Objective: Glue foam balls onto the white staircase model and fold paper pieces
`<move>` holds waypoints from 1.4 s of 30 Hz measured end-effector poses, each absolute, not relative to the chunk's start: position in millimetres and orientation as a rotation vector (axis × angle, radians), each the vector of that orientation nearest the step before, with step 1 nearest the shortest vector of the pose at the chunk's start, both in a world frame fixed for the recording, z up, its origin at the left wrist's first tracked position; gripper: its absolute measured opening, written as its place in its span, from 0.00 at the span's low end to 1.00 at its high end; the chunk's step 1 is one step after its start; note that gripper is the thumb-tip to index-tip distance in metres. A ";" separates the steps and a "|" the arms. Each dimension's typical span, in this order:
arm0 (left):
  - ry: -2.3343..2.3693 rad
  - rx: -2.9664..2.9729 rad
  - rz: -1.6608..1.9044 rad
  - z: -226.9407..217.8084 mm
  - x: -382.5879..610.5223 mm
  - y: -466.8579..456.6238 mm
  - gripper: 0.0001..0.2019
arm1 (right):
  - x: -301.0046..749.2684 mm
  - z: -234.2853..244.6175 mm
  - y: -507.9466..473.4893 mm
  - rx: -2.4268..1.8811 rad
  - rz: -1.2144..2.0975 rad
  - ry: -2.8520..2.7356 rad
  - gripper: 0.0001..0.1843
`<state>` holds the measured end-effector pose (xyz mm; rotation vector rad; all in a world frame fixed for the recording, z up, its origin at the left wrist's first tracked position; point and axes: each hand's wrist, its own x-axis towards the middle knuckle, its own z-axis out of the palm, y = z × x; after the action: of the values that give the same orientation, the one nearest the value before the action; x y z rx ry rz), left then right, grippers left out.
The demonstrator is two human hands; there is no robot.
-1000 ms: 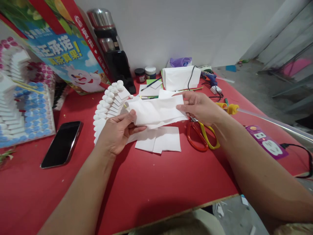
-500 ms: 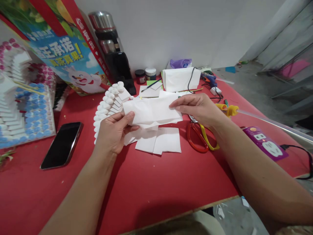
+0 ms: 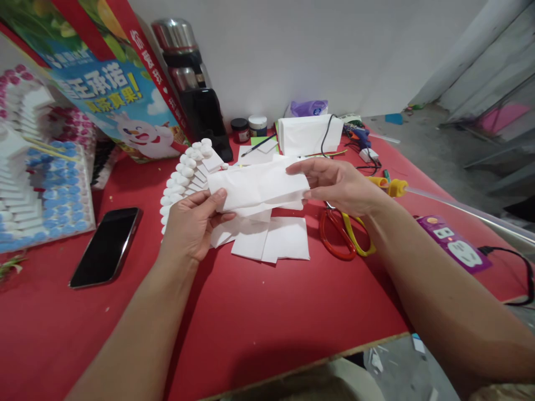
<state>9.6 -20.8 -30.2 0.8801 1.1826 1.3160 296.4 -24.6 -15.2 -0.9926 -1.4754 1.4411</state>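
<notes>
Above the red table, the person is holding a white paper strip stretched between both hands. The left hand is pinching the strip's near-left end between thumb and fingers, while the right hand is gripping its right end, thumb underneath and fingers over the top edge. The strip is hanging clear of the table, sagging a little in folds along its lower edge. Directly under it, flat white paper pieces are lying on the table, overlapping each other. Just beside the left hand, a fan-like stack of white paper sticks is resting — its rounded tips are pointing outward. Red-and-yellow scissors are lying under the right wrist, and a dark phone is lying well to the left.
</notes>
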 end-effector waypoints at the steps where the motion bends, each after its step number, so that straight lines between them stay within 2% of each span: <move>1: 1.182 0.874 1.316 -30.1 9.7 -20.8 0.12 | 296.3 -15.3 -24.5 -0.998 1.431 -1.476 0.26; 13: 1.198 0.871 1.300 -28.9 10.6 -22.5 0.13 | 296.3 -19.1 -21.4 -1.112 1.162 -1.504 0.06; 22: 1.179 0.848 1.296 -26.9 12.3 -23.8 0.14 | 297.1 -22.5 -19.0 -1.076 1.196 -1.454 0.10; 34: 1.192 0.879 1.282 -26.2 12.3 -23.6 0.12 | 296.0 -18.6 -20.6 -1.095 1.222 -1.434 0.08; 42: 1.300 1.115 1.358 -30.2 17.3 -26.5 0.09 | 284.0 -18.8 -23.6 -1.101 1.454 -1.200 0.09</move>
<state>17.3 -26.5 -30.2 1.1147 1.2998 1.3581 284.0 -23.6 -18.8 -1.1009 -1.2002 1.4541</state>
